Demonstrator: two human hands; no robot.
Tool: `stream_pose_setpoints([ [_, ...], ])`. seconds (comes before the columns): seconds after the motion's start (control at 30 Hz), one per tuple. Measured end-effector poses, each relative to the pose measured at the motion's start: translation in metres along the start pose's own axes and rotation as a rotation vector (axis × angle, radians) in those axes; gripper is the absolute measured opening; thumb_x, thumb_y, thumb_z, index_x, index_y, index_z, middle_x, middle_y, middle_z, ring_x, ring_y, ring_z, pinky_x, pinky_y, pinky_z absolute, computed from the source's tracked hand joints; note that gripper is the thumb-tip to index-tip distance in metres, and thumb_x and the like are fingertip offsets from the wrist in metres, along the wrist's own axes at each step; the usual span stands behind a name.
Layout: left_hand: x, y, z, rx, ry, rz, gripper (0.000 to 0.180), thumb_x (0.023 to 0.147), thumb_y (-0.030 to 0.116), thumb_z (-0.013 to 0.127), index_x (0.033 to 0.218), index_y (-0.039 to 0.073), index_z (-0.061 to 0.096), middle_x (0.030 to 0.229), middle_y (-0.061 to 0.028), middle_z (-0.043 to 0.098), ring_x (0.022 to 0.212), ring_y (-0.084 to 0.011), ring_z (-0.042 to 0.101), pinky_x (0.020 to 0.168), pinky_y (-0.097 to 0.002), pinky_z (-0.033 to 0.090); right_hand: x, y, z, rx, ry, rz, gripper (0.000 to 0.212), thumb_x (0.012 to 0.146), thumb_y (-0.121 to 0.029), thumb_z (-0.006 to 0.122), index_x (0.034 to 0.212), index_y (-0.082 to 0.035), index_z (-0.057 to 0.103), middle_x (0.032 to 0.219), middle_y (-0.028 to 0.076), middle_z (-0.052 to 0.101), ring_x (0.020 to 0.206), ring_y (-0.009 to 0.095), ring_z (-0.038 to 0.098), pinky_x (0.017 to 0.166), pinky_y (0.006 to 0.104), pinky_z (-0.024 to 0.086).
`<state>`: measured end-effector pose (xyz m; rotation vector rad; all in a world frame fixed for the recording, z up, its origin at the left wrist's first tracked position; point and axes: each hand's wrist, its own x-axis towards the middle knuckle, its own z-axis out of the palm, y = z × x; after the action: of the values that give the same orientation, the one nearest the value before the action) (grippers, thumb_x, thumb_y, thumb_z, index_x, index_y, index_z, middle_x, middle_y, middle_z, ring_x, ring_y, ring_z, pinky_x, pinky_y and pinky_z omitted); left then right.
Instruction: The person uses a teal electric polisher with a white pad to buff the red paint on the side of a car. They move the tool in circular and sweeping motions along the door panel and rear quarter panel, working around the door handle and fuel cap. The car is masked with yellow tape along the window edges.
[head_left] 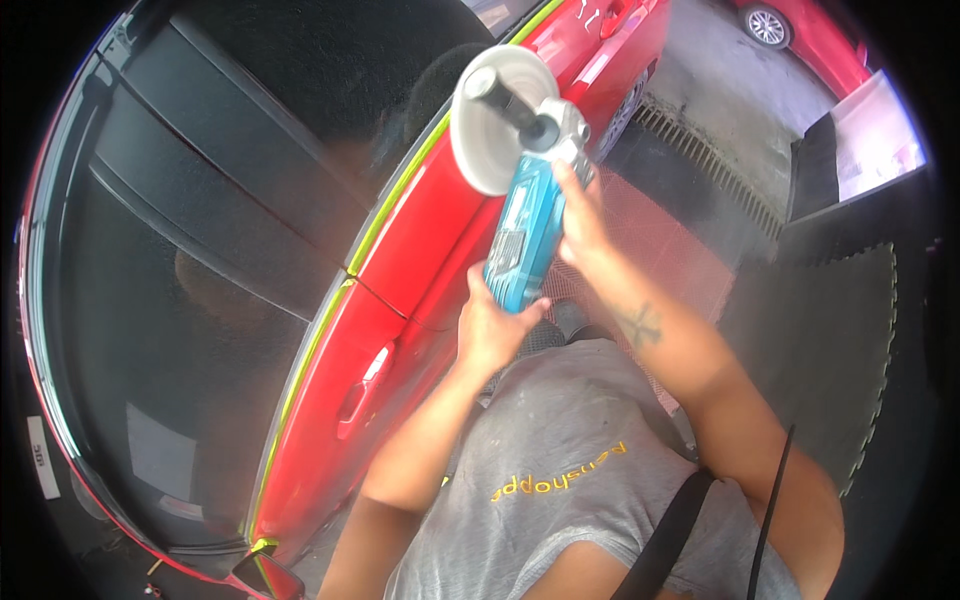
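A teal angle polisher (525,235) with a grey metal head is held up beside the red car door (400,250). My left hand (488,328) wraps round the rear end of its body. Higher up, my right hand (583,215) grips the body close to the head. A black side handle (512,108) with a pale tip juts from the head. Behind it is a round white pad (475,150), overlapping the window line in view; whether it touches the car I cannot tell. Yellow-green masking tape (385,205) runs along the window's lower edge.
Dark side windows (200,230) fill the left. Down the door are its handle (365,385) and the side mirror (268,575). Red floor tiles (660,250), a ribbed strip (715,160) and a dark mat (810,350) lie right. Another red car (815,45) stands at far right.
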<state>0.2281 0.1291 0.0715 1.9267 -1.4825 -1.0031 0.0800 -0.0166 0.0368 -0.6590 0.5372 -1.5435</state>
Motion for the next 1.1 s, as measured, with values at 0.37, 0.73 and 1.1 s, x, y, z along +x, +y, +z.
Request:
stream_pose_setpoints([
  [0.37, 0.044, 0.045, 0.009, -0.004, -0.053, -0.028, 0.097, 0.079, 0.035, 0.096, 0.149, 0.001, 0.037, 0.128, -0.0287, 0.071, 0.121, -0.04, 0.073, 0.105, -0.0491, 0.055, 0.054, -0.026, -0.011, -0.075, 0.037, -0.015, 0.042, 0.102, -0.039, 0.079, 0.127, -0.007, 0.067, 0.104, 0.003, 0.073, 0.087, 0.014, 0.074, 0.08, 0.0345, 0.064],
  [0.73, 0.022, 0.04, -0.007, 0.003, -0.026, 0.0, 0.095, 0.081, 0.036, 0.094, 0.148, 0.0, 0.038, 0.127, -0.0289, 0.071, 0.12, -0.0421, 0.072, 0.105, -0.0506, 0.055, 0.034, -0.025, 0.008, -0.044, 0.05, -0.033, 0.032, 0.104, -0.036, 0.078, 0.117, -0.007, 0.07, 0.099, 0.001, 0.072, 0.082, 0.01, 0.071, 0.076, 0.0313, 0.062],
  [1.1, 0.017, 0.038, -0.016, 0.068, -0.033, 0.009, 0.096, 0.082, 0.039, 0.092, 0.149, 0.002, 0.035, 0.121, -0.0308, 0.074, 0.115, -0.0466, 0.074, 0.101, -0.0532, 0.057, 0.026, -0.027, 0.018, -0.032, 0.074, -0.027, 0.032, 0.103, -0.034, 0.078, 0.117, -0.006, 0.071, 0.098, 0.002, 0.073, 0.081, 0.011, 0.072, 0.075, 0.0321, 0.062],
])
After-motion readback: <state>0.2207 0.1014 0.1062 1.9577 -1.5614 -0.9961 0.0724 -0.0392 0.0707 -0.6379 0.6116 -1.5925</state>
